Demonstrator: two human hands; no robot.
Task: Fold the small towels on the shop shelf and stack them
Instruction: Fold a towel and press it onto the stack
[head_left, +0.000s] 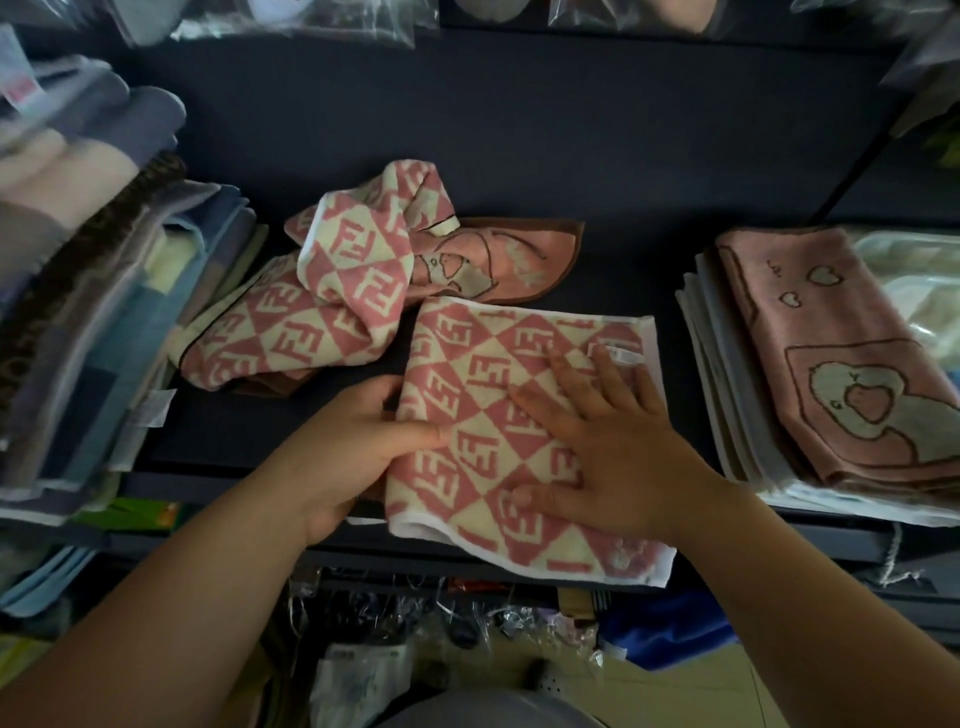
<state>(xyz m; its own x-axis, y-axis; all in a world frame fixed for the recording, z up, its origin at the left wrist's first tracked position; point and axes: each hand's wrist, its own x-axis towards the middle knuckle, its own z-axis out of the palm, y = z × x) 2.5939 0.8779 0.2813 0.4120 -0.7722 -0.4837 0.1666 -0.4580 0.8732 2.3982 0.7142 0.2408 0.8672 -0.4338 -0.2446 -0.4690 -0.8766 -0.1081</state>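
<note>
The head view looks down on a dark shop shelf (519, 130). A pink and cream checked towel (483, 431) lies flat at the front of the shelf, in the middle. Its near end hangs a little over the shelf's front edge. The left hand (353, 447) grips the towel's left edge, with the thumb on top and the fingers tucked under. The right hand (608, 436) lies flat on the towel with its fingers spread wide, pressing it down. The two hands are close together, one on each side.

This towel looks partly folded, so I think the job has only just begun. Behind it, more checked towels (322, 291) lie in a crumpled heap, touching a pink towel with a brown edge (519, 249). None of those are folded yet. On the right is a neat pile with a pink duck towel (831, 374) on top. That may be the stack to add to.

The flat towel's long side seems to run from near to far. Its small white label (618, 353) sits at the far right corner.
</note>
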